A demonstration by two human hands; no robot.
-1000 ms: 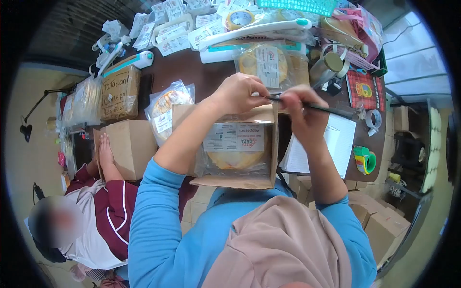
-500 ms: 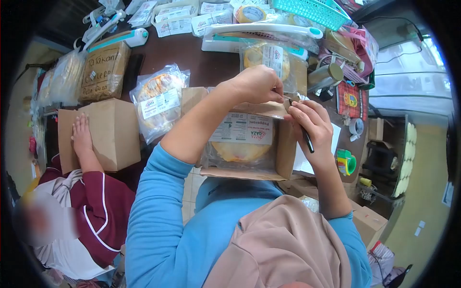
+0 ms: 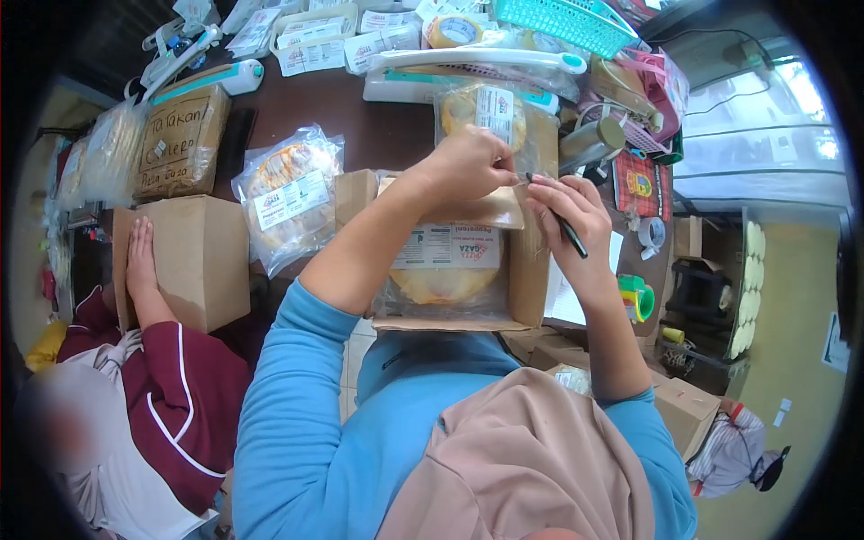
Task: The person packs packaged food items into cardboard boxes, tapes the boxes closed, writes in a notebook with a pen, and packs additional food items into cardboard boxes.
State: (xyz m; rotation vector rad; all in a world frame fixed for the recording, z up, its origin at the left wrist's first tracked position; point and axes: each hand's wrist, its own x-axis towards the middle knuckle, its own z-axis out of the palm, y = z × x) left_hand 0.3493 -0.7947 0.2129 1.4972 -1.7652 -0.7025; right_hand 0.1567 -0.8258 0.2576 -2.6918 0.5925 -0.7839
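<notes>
gripping a black pen (image 3: 571,238) in the right hand (image 3: 580,211), close beside the left hand (image 3: 468,165), its grip unclear, over the open box (image 3: 528,283); such close finger work calls for steadiness.

Readable text: brown taped cardboard parcel (image 3: 182,144), black handwriting: "TATAKAN" top, a middle word starting "C", not fully legible, "Pizza Gaza" bottom. White printed label (image 3: 447,247) on the plastic-wrapped pizza (image 3: 445,284) in the open brown cardboard box (image 3: 526,281): "Pepperoni", plus "PIZZA GAZA" logo; fine print too small. White label strip (image 3: 292,199) on the plastic-wrapped pizza with orange-red topping (image 3: 286,171): "Pepperoni", rest too small. Red plaid book with yellow crest (image 3: 637,186): lettering illegible. White printed slips (image 3: 310,56): illegible.
</notes>
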